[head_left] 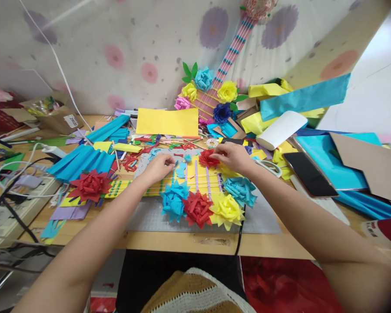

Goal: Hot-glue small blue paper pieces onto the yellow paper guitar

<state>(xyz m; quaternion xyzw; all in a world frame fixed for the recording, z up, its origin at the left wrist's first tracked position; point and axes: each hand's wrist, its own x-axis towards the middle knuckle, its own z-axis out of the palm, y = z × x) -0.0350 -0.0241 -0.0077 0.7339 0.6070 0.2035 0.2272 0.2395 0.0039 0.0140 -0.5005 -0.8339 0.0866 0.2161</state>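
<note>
A paper guitar [195, 178] lies flat on the desk, yellow with thin strings and purple strips. Blue [174, 200], red [198, 208], yellow [226, 211] and light-blue [240, 190] paper flowers sit on its near edge. My right hand [232, 155] pinches a small red paper flower [208, 158] at the guitar's far side. My left hand [160, 166] is closed in a pinch just above the strings, next to a small blue paper scrap [181, 169]; what it holds is too small to name.
A second flowered paper guitar [215, 82] leans on the wall. A yellow sheet [167, 121], pleated blue paper [81, 161], a loose red flower [90, 184], a phone [309, 174], blue sheets [339, 152], cables and a power strip [16, 191] surround the work.
</note>
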